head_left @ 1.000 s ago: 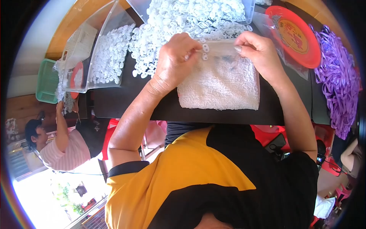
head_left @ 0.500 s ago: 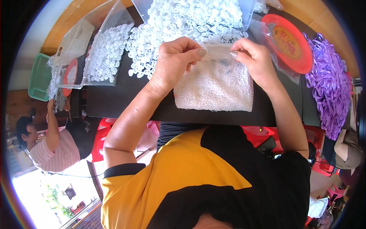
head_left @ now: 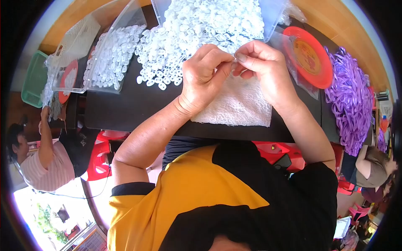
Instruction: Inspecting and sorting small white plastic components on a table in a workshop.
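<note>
My left hand [head_left: 206, 79] and my right hand [head_left: 268, 71] meet fingertip to fingertip above a white terry cloth [head_left: 240, 106]. Both are closed in a pinch, thumb against forefinger. Whatever lies between the fingertips is too small and too hidden to name. The cloth is spread on the dark table [head_left: 138, 111], close to its front edge. Just beyond my hands rises a heap of small white plastic pieces [head_left: 209, 25], oval with holes, spilling from a clear bin [head_left: 274, 14].
To the left stands a clear tray [head_left: 75, 89] beside more white pieces [head_left: 109, 56]. A red plate [head_left: 323, 73] and a pile of purple ribbons [head_left: 349, 100] lie to the right. At the far left, a person in a striped shirt [head_left: 46, 165] reaches toward a green basket [head_left: 35, 79].
My hands, apart over the cloth's far edge before, have come together; the left moved right and the right moved left. The whole view has shifted slightly.
</note>
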{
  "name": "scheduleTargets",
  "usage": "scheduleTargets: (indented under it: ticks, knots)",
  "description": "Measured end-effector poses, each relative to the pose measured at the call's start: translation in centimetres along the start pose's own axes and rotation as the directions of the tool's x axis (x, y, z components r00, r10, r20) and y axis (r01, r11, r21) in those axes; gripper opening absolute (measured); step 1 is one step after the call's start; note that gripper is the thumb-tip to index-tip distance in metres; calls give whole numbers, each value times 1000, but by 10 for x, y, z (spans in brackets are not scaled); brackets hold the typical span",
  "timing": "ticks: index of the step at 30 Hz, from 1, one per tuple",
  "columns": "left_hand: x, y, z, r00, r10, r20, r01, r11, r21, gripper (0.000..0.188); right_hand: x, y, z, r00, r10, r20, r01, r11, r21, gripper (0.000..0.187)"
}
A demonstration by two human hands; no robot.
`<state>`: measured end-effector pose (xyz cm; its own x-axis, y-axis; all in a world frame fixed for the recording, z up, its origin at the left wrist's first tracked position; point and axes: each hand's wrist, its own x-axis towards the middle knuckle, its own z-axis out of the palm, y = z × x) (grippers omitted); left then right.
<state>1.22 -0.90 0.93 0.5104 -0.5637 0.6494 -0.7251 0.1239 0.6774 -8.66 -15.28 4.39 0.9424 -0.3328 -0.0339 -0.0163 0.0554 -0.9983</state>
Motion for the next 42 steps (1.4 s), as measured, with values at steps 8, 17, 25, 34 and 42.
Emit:
scheduleTargets:
  ticks: [8, 17, 25, 34, 42]
  knots:
    - [-6, 2, 0, 882, -456, 120, 458, 766, -452, 11, 6, 15, 7, 994, -96, -52, 95, 995, -21, 7]
    - [-7, 5, -1, 769, -621, 155, 610, 639, -469, 11, 6, 24, 13, 975, -209, -71, 208, 978, -20, 4]
    - [-6, 2, -6, 729, -652, 207, 637, 536, -554, 10, 3, 30, 10, 933, -358, -31, 337, 902, -271, 5]
    - [-8, 4, -7, 724, -648, 237, 657, 542, -524, 10, 3, 30, 8, 940, -339, 21, 317, 851, -419, 7]
    - [-8, 3, -6, 733, -644, 219, 643, 551, -533, 10, 4, 31, 7, 938, -348, 11, 318, 844, -433, 9]
